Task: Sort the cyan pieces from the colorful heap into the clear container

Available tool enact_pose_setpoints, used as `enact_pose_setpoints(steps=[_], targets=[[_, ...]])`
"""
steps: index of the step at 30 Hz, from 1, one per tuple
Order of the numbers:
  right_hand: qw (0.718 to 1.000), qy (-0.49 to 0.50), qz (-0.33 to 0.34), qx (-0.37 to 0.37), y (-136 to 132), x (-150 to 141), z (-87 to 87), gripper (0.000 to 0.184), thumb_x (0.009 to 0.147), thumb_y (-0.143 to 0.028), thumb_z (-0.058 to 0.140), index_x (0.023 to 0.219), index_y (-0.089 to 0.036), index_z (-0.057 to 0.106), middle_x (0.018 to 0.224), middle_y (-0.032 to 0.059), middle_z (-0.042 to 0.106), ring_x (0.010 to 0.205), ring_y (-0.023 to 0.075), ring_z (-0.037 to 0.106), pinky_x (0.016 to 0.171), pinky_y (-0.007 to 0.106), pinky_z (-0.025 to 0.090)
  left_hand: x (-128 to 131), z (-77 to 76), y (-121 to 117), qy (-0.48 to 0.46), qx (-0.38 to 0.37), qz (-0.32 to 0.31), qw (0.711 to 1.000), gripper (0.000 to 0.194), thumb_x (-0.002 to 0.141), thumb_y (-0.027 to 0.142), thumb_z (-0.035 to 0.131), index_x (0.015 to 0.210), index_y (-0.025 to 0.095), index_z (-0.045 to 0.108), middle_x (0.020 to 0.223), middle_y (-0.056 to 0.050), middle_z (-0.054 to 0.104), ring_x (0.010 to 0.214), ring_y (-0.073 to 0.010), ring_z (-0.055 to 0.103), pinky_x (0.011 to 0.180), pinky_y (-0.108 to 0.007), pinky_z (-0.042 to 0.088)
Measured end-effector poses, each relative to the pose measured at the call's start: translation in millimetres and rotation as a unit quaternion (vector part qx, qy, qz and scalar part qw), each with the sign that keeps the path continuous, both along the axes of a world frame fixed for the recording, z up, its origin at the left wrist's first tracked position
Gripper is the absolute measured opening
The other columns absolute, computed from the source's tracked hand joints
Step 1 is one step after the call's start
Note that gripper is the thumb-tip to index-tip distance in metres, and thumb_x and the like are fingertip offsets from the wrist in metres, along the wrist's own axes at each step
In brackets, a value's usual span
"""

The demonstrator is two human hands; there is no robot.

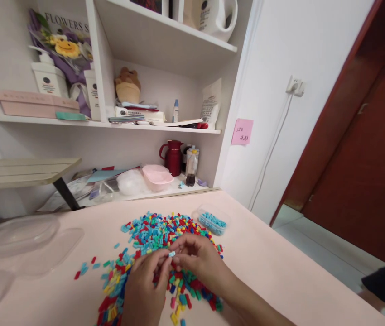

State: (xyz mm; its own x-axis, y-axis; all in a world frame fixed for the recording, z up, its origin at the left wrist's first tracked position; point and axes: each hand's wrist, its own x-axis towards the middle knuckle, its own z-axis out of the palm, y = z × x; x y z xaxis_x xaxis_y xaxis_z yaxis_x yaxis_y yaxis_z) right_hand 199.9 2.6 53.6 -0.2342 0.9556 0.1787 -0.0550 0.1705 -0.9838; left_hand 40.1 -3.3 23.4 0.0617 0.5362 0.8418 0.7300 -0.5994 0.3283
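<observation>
While L hand [147, 285] angles up over bricks [151, 233], its fingers and R hand's [197, 258] pinch light-blue piece [171, 254].

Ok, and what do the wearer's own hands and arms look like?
Left hand and right hand are bare: no gloves, and no rings show. The right forearm has no visible sleeve, watch or bracelet. The left forearm is out of frame.

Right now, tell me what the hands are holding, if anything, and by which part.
A small light-blue piece, between the fingertips of the left hand and right hand, near its ends; exactly which faces they grip cannot be told.
</observation>
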Motion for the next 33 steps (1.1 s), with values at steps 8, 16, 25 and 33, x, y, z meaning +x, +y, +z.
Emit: enact_pose_setpoints(steps=[8, 16, 25, 33], targets=[[0.974, -0.154, -0.117, 0.120, 6.4, 16.9, 8.2, 0.007, 0.079, -0.027, 0.067, 0.079, -0.023, 0.073, 0.076, 0.0017, 0.071, 0.072, 0.0189, 0.063, 0.069, 0.030, 0.046, -6.5, -1.4, 1.1, -0.014, 0.002, 0.015, 1.000, 0.022, 0.092, 0.038, 0.050, 0.092, 0.027, 0.070, 0.081, 0.000, 0.074, 0.075, -0.0170, 0.071, 0.070, -0.029, 0.057], [0.866, -0.186, -0.415, 0.207, 40.6, 93.9, 16.2, 0.016, 0.082, -0.036, 0.062, 0.086, -0.023, 0.071, 0.101, 0.0069, 0.070, 0.102, 0.0259, 0.058, 0.093, 0.041, 0.040, -18.2, 6.9, 2.2, -0.124, -0.034, 0.050, 0.990, 0.024, 0.088, 0.045, 0.053, 0.093, 0.027, 0.069, 0.081, 0.000, 0.074, 0.075, -0.0186, 0.069, 0.078, -0.032, 0.054], [0.794, -0.320, -0.479, 0.195, 47.5, 102.7, 5.1, 0.017, 0.080, -0.034, 0.058, 0.084, -0.025, 0.072, 0.104, 0.0076, 0.066, 0.103, 0.0292, 0.055, 0.092, 0.046, 0.036, -15.4, 6.8, -0.1, -0.116, -0.026, 0.050, 0.992, 0.022, 0.087, 0.042, 0.054, 0.093, 0.027, 0.069, 0.083, -0.001, 0.073, 0.077, -0.0184, 0.069, 0.077, -0.031, 0.055], [0.854, -0.282, -0.341, 0.274, 42.3, 72.9, 0.9, 0.020, 0.087, -0.025, 0.053, 0.099, -0.024, 0.069, 0.103, 0.0084, 0.066, 0.100, 0.0256, 0.058, 0.089, 0.040, 0.042, -15.2, 10.5, -3.3, -0.104, -0.026, 0.052, 0.993, 0.021, 0.088, 0.038, 0.054, 0.094, 0.025, 0.069, 0.083, -0.001, 0.073, 0.078, -0.0173, 0.069, 0.078, -0.029, 0.055]])
